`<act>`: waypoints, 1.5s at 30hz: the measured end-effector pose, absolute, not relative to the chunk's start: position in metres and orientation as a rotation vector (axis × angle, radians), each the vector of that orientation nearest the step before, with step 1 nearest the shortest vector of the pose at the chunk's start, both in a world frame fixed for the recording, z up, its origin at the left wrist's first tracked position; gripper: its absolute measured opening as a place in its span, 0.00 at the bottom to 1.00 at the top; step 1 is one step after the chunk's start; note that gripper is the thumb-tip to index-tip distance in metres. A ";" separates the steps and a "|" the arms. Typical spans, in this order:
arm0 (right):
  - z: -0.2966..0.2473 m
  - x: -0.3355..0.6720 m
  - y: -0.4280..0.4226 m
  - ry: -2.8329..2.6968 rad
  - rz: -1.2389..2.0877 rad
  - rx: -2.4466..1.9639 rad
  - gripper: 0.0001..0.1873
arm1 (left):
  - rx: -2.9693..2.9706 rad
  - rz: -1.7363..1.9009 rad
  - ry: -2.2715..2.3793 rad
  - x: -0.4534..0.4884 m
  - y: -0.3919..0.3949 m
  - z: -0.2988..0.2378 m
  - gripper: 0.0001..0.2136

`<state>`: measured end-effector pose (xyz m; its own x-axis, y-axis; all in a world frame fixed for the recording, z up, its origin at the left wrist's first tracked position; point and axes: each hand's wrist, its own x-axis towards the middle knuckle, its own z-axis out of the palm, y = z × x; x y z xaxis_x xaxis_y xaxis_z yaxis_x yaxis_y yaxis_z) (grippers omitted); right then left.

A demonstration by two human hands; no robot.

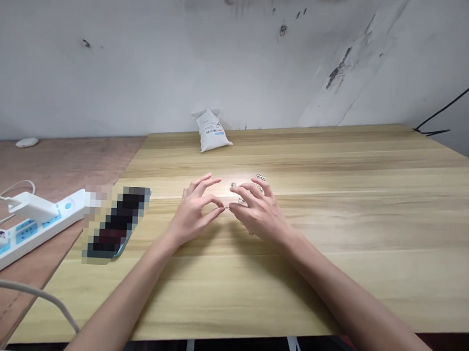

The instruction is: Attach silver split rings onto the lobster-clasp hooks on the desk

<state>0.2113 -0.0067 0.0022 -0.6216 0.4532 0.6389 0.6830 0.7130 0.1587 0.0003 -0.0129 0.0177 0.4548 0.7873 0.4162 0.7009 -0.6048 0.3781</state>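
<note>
My left hand [196, 209] pinches a tiny metallic piece [226, 208] between thumb and index finger, its other fingers spread. From the other side my right hand [259, 211] meets it, thumb and fingertips closed at the same piece, which is too small to name. Around and under the right hand lie several small silvery metal pieces, with one ornate piece [260, 177] beyond its fingers and a round piece [233, 185] by its index finger. The right hand partly covers others.
A white plastic packet [213, 132] lies near the wall. At left are a blurred-out phone [117, 224], a white power strip [69, 209] with plugged-in chargers [34, 207], and a cable [35, 291]. A black cable [454, 103] hangs at the right.
</note>
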 end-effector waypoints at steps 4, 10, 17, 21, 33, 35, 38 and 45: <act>0.003 0.214 -0.005 -2.398 -0.540 -0.845 0.10 | 2.612 0.838 1.382 0.000 -0.014 0.016 0.05; 0.002 0.213 -0.006 -2.431 -0.529 -0.787 0.07 | 2.640 0.861 1.391 0.006 -0.016 0.011 0.04; -0.004 0.218 0.006 -2.353 -0.459 -0.888 0.09 | 2.491 0.875 1.383 0.000 -0.011 0.006 0.04; -0.010 0.228 0.020 -2.300 -0.367 -1.058 0.09 | 2.550 0.816 1.292 0.008 -0.013 0.002 0.07; -0.009 0.244 0.025 -2.115 -0.144 -1.200 0.08 | 2.702 0.684 0.963 0.042 -0.021 -0.006 0.04; -0.009 0.245 0.026 -2.104 -0.104 -1.187 0.08 | 2.655 0.734 0.959 0.038 -0.020 -0.002 0.03; -0.009 0.244 0.023 -2.131 0.051 -1.108 0.06 | 2.536 0.797 1.004 0.029 -0.019 0.003 0.03; 0.007 0.226 0.000 -2.304 0.571 -0.840 0.06 | 2.151 0.928 1.085 0.016 -0.018 0.008 0.03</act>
